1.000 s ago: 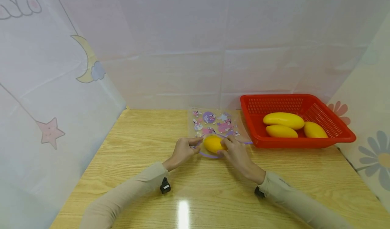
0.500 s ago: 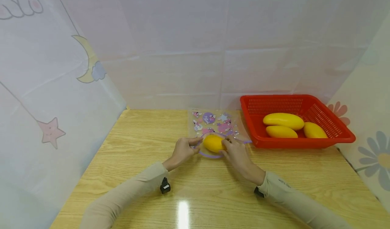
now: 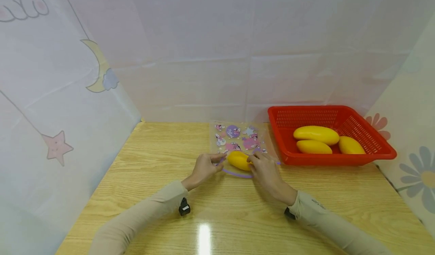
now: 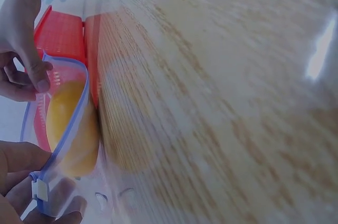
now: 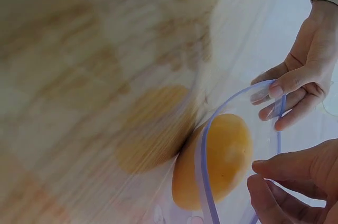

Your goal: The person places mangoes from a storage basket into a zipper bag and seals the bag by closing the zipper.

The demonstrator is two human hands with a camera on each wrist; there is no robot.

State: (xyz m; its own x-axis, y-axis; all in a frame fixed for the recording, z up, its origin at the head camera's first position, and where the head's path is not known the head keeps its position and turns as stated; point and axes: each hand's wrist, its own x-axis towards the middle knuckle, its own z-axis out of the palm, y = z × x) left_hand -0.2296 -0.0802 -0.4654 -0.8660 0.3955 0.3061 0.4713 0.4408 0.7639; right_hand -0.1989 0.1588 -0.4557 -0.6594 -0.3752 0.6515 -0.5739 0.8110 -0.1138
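Slightly turned since the earlier frame, one yellow mango (image 3: 239, 160) has its right end nearer the person, and the purple rim (image 3: 238, 175) of one clear printed bag (image 3: 238, 136) has shifted with it. Nearest, two sleeved forearms (image 3: 142, 213) slant inward over the wood-grain bench (image 3: 244, 225), a black wrist device (image 3: 184, 207) on each. Left hand (image 3: 204, 165) pinches the rim near its white slider (image 4: 41, 189); right hand (image 3: 266, 174) has thumb and forefinger loosely bent, slightly apart, just beside the mango, which lies between the hands at the bag's mouth. Right of the bag, one red basket (image 3: 340, 159) holds three more mangoes (image 3: 316, 134)
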